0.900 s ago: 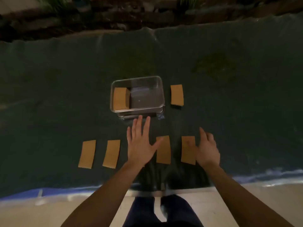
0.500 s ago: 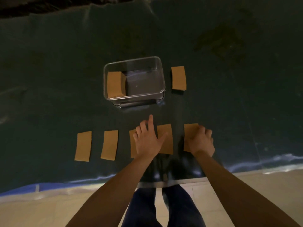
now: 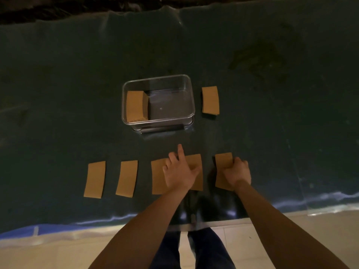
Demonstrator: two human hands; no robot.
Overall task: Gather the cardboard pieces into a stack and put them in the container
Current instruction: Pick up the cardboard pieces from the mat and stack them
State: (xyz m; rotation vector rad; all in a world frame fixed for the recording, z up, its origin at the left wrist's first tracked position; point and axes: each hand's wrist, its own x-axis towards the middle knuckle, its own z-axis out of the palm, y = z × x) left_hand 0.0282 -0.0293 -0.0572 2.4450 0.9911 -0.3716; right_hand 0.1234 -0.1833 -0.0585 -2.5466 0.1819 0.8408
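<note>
Two cardboard pieces (image 3: pixel 95 179) (image 3: pixel 126 178) lie flat at my far left, apart from each other. My left hand (image 3: pixel 179 171) presses palm-down, fingers spread, across two more pieces (image 3: pixel 158 177) (image 3: pixel 197 166). Beyond it sits the clear container (image 3: pixel 191 94), a stack (image 3: pixel 136 106) inside against its left wall. My right hand (image 3: pixel 236 172) curls around another piece (image 3: pixel 223 160). One last piece (image 3: pixel 210 100) lies just right of the container.
</note>
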